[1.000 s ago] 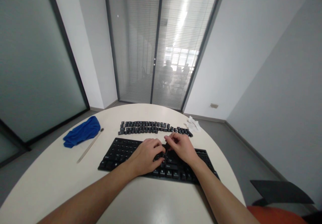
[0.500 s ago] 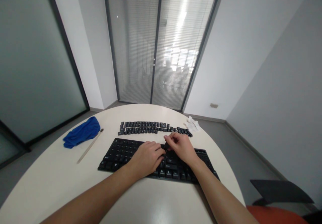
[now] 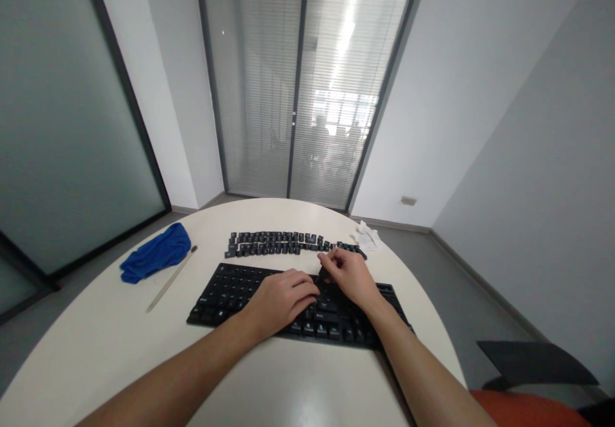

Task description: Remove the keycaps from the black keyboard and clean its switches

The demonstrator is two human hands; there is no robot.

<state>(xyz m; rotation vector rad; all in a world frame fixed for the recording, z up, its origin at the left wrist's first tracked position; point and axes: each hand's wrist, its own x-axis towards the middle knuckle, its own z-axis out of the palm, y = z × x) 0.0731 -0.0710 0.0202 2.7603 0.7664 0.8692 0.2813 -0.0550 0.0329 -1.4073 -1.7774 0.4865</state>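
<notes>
A black keyboard lies across the near part of the table, with many key positions on its left without keycaps. My left hand rests over its middle, fingers bent together and pointing right; what they hold, if anything, is hidden. Just right of it, my right hand is pinched above the keyboard's upper edge. A small dark piece shows under its fingertips, close to the left fingers; its kind is too unclear to tell. Loose black keycaps lie in rows beyond the keyboard.
On the left of the round white table are a blue cloth and a thin stick with a dark tip. Crumpled white tissue lies at the far right. A chair with an orange seat stands at lower right.
My right hand has shifted slightly right, and more of the dark piece shows under its fingers. The left fingers have stretched a little to the right. The keyboard and loose keycaps stay put.
</notes>
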